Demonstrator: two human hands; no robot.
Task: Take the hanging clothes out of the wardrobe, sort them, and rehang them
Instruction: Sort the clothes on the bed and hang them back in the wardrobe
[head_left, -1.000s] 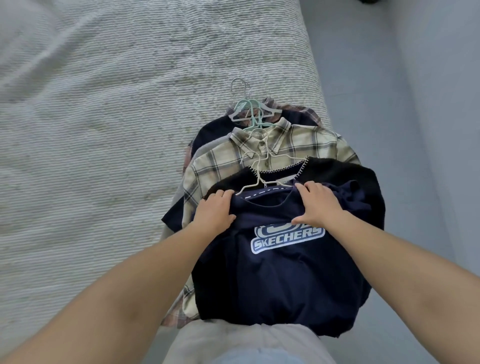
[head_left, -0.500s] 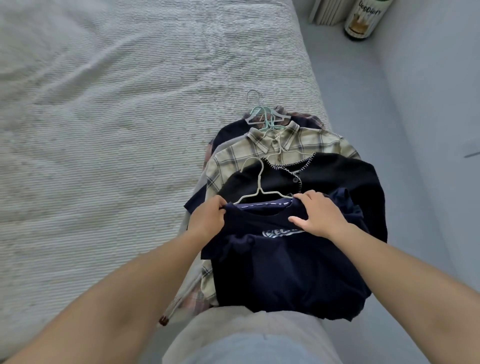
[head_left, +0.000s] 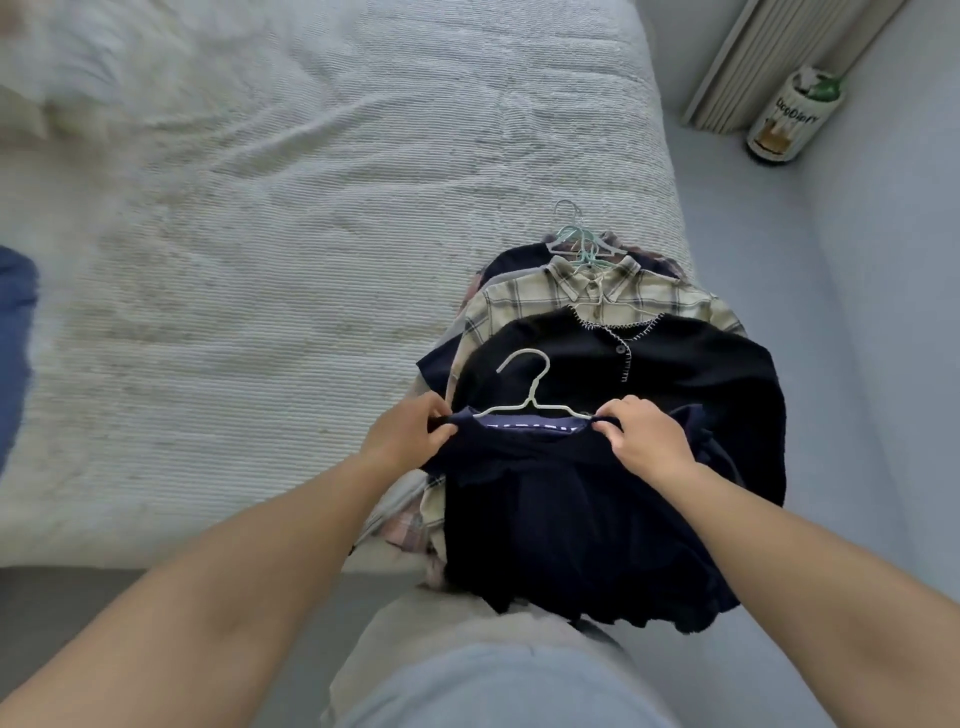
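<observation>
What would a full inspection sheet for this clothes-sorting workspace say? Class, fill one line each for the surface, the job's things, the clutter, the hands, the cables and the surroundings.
Surface: white ribbed bedspread, mostly bare; garments piled at its right edge.
Job's things: dark navy T-shirt on a white wire hanger, topmost; beneath it a black cardigan with white stitched edging, then a cream plaid shirt; more garments and pale green hangers underneath.
Clutter: blue fabric at the left edge, unidentified.
Hands: left hand and right hand each pinch a shoulder of the T-shirt.
Cables: nothing seen.
Surroundings: grey floor; printed cylindrical container beside a ribbed white panel.
</observation>
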